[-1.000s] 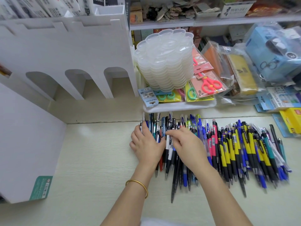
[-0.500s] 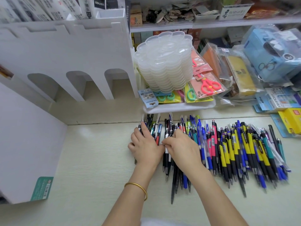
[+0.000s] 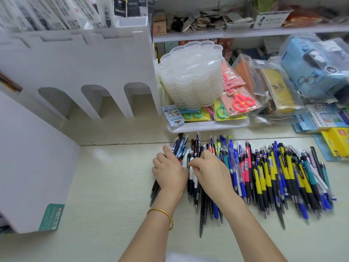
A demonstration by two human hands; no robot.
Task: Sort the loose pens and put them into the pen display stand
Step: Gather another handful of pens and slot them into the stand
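The white stand (image 3: 79, 59) rises at the far left, its arched feet on the bench (image 3: 105, 186), well apart from the pens (image 3: 273, 176), which lie in a long row from the middle out to the right with their tips pointing near. At the left end of that row the left hand (image 3: 170, 171) lies palm down, fingers curved over a small bunch of dark pens, holding it a little apart from the rest; whether the thumb closes underneath is hidden. Just beside it, almost touching, the right hand (image 3: 211, 173) has its fingers bent and pinches a white-and-black pen by its upper end. The step looks like pulling matching pens out of the row and passing them into the left hand's bunch. To do it well, lift each pen clear by its clip end so that its neighbours do not roll, keep all tips facing one way, and hold the bunch snug and square so it drops cleanly into a slot of the stand. Beyond the pens a white tray (image 3: 207, 125) of packaged scissors sits close, so short, low movements seem wise.
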